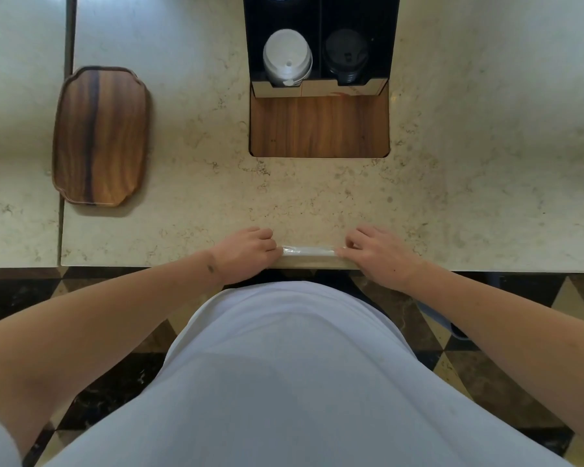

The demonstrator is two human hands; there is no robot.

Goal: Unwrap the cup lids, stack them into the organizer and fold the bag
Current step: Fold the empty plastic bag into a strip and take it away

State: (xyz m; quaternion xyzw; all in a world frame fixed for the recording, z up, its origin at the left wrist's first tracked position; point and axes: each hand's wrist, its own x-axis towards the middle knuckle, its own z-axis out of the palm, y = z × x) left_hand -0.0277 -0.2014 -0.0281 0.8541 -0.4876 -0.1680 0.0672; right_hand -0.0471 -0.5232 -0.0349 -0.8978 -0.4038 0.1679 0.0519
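Far left on the pale marble counter (189, 183): an empty oblong dark wooden tray (102, 136). Left hand (246, 252), fingers curled, pinching the left end of a clear plastic bag folded into a narrow strip (309, 251) at the counter's near edge. Beyond it, the black two-slot organizer (321, 21) holds a white lid stack (287, 57) left, a black lid stack (346, 55) right. Right hand (378, 254) pinches the strip's right end.

Clear bag (308, 251) folded narrow, white lids (287, 59) stacked

Tray (102, 136) left — organizer (321, 45) behind
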